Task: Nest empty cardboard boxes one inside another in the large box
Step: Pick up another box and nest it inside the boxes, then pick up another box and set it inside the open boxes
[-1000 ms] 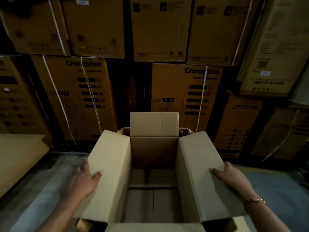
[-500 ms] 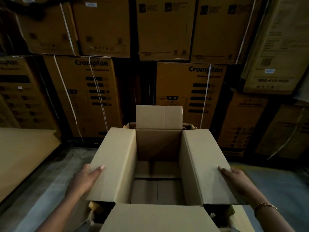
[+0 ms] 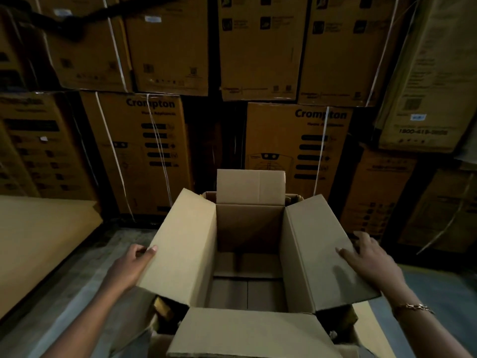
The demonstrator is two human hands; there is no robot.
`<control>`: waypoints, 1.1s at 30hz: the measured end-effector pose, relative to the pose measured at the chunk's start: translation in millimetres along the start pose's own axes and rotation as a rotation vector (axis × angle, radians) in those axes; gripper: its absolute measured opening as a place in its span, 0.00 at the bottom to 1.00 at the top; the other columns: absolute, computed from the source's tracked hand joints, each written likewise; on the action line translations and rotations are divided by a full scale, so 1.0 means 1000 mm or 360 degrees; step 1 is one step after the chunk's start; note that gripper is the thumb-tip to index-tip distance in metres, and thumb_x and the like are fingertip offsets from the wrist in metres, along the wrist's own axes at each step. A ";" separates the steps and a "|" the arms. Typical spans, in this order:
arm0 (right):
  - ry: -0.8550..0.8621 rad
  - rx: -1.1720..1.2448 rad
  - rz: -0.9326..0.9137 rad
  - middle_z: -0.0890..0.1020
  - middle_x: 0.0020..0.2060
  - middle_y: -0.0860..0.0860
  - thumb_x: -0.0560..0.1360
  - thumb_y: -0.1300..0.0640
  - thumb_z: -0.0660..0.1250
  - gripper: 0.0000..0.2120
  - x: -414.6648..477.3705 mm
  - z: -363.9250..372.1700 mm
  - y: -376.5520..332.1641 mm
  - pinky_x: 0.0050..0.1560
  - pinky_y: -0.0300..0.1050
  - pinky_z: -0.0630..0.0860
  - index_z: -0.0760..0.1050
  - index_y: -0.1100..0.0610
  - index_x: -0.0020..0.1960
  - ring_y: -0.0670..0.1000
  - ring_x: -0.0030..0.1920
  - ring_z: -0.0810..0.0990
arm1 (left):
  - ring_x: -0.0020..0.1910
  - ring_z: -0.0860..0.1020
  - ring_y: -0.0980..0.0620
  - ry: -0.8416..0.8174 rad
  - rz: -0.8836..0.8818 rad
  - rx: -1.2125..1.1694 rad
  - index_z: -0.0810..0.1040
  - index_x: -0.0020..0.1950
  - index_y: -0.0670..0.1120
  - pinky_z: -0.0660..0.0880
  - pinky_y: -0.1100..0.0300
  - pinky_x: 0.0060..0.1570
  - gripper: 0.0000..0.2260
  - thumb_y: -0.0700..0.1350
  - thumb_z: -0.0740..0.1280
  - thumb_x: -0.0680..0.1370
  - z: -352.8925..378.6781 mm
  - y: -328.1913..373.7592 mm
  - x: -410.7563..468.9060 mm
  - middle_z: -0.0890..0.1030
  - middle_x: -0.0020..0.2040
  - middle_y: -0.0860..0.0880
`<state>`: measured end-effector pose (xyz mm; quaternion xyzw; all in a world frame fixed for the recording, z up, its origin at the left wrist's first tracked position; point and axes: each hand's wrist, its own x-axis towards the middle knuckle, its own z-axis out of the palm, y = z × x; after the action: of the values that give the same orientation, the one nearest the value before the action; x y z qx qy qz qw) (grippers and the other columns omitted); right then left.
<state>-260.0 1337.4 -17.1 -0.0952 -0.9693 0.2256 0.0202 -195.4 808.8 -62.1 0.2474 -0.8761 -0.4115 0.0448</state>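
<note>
- An open cardboard box (image 3: pixel 247 228) stands in the middle of the view, directly in front of the person, with all four flaps up or splayed outward.
- It sits inside a wider large box (image 3: pixel 293 197). Only bits of that rim show, behind the far corners and past the near ones.
- The left hand (image 3: pixel 131 264) reaches in from the lower left with the forearm rising diagonally. It grips the outer edge of the left flap (image 3: pixel 180 249).
- The left thumb (image 3: pixel 151 250) lies flat on the flap's top face. The other fingers are curled beneath the edge and mostly hidden.
- The right hand (image 3: pixel 369 257) comes in from the lower right and holds the outer edge of the right flap (image 3: pixel 320 254).
- Its thumb stretches inward across the top face, while the fingers, slightly apart, wrap over the outer edge.
- A gold bracelet (image 3: pixel 415 307) circles the right wrist.
- The far flap (image 3: pixel 250 186) stands upright. The near flap (image 3: pixel 247 332) lies folded down toward the person.
- The box's inside shows only its bottom seams.
- Strapped printed cartons (image 3: pixel 144 151) are stacked behind, and a flat cardboard sheet (image 3: pixel 38 241) lies on the left above the grey floor (image 3: pixel 77 293).
</note>
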 end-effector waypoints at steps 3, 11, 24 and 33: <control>0.0120 -0.0017 -0.0181 0.67 0.74 0.54 0.77 0.36 0.64 0.36 -0.002 -0.004 -0.030 0.67 0.57 0.69 0.58 0.51 0.78 0.58 0.71 0.68 | 0.57 0.76 0.45 0.0085 0.0071 -0.0058 0.70 0.71 0.49 0.75 0.49 0.56 0.28 0.66 0.61 0.78 -0.010 0.000 -0.008 0.77 0.66 0.44; -0.0115 0.0607 -0.0391 0.67 0.75 0.53 0.76 0.40 0.67 0.33 -0.010 0.005 -0.110 0.67 0.60 0.70 0.62 0.49 0.77 0.56 0.72 0.68 | 0.64 0.74 0.49 0.0261 0.0165 -0.0527 0.71 0.72 0.50 0.70 0.51 0.61 0.25 0.60 0.65 0.79 -0.060 -0.010 -0.037 0.75 0.68 0.48; -0.0693 0.0939 -0.0914 0.66 0.76 0.48 0.68 0.27 0.68 0.43 -0.102 0.086 -0.330 0.66 0.56 0.69 0.61 0.44 0.77 0.53 0.73 0.68 | 0.62 0.74 0.62 0.0555 0.0106 -0.0975 0.75 0.62 0.63 0.68 0.63 0.59 0.36 0.80 0.66 0.59 -0.219 -0.128 -0.083 0.77 0.61 0.61; -0.1037 0.1139 -0.1134 0.68 0.72 0.39 0.66 0.26 0.67 0.28 -0.216 0.170 -0.497 0.71 0.56 0.66 0.65 0.28 0.64 0.47 0.73 0.67 | 0.60 0.75 0.64 0.0908 0.0001 -0.0973 0.78 0.63 0.55 0.68 0.56 0.62 0.27 0.68 0.64 0.70 -0.351 -0.255 -0.107 0.79 0.64 0.57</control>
<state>-149.5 783.9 50.3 0.3225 -0.7617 0.5348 -0.1727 98.0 476.3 -7.3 0.3264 -0.6661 -0.5676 0.3571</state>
